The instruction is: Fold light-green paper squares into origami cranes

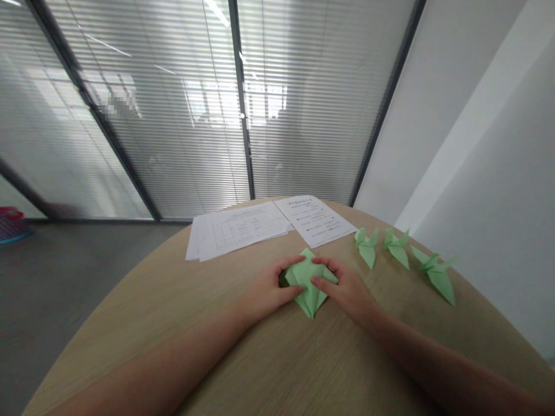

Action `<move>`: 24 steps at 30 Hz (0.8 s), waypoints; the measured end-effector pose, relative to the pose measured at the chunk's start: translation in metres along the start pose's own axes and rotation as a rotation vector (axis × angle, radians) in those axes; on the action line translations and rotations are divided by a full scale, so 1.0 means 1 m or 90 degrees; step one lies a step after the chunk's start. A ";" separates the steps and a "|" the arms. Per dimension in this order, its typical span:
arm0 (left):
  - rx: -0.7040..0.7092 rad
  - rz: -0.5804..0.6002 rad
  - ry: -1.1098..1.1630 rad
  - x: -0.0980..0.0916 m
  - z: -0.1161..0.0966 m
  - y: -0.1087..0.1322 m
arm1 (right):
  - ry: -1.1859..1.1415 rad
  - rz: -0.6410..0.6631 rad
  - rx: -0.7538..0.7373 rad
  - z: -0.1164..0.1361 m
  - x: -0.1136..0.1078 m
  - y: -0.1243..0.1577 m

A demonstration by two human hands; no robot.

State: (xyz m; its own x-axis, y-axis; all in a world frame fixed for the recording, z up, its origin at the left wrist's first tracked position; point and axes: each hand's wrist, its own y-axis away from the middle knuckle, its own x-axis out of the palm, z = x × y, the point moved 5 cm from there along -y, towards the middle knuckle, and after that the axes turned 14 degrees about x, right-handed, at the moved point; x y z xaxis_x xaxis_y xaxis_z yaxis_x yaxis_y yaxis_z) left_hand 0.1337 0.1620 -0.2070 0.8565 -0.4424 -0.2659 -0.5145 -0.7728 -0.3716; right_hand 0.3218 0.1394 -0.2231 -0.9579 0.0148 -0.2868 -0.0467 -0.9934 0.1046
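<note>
A partly folded sheet of green origami paper (309, 283) lies on the wooden table, one corner pointing toward me and another away. My left hand (275, 286) grips its left side, thumb on the near part and fingers near the far corner. From the right, my right hand (342, 283) holds the other side, with thumb and forefinger on the paper's upper face. Some of the fingers are hidden by the paper or by the hands. To the right stand three folded green paper cranes, a left one (366, 247), a middle one (397, 247) and a right one (437, 275).
The round wooden table (173, 323) curves away on both sides. Printed sheets (247, 225) and a single text page (316, 219) lie at its far edge. Behind are glass panels with blinds (199, 138); a white wall (489, 231) rises at right. A basket (13, 224) is on the floor.
</note>
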 end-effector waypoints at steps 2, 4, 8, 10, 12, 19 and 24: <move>0.028 0.009 -0.037 0.000 -0.004 0.000 | 0.016 -0.028 -0.004 0.001 -0.001 0.001; 0.047 0.022 -0.065 0.000 -0.008 0.000 | 0.028 -0.053 -0.015 0.001 -0.001 0.002; 0.060 0.038 -0.094 0.002 -0.011 0.001 | 0.027 -0.055 -0.033 0.001 -0.001 0.001; 0.058 0.035 -0.098 0.002 -0.011 0.001 | 0.028 -0.045 -0.036 0.000 0.000 0.001; 0.054 0.025 -0.109 0.001 -0.009 0.001 | 0.032 -0.038 -0.045 0.000 0.000 0.001; 0.040 0.004 -0.137 -0.001 -0.004 0.001 | 0.022 0.002 -0.038 -0.003 0.002 0.001; 0.030 -0.005 -0.124 0.000 -0.004 0.001 | 0.024 -0.013 -0.045 -0.005 0.003 0.000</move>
State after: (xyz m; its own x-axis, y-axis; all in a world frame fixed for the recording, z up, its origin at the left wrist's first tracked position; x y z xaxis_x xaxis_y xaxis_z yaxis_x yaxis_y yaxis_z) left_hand 0.1332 0.1596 -0.2033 0.8389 -0.3357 -0.4285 -0.5125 -0.7523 -0.4140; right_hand 0.3209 0.1388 -0.2288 -0.9454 0.0321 -0.3243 -0.0446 -0.9985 0.0311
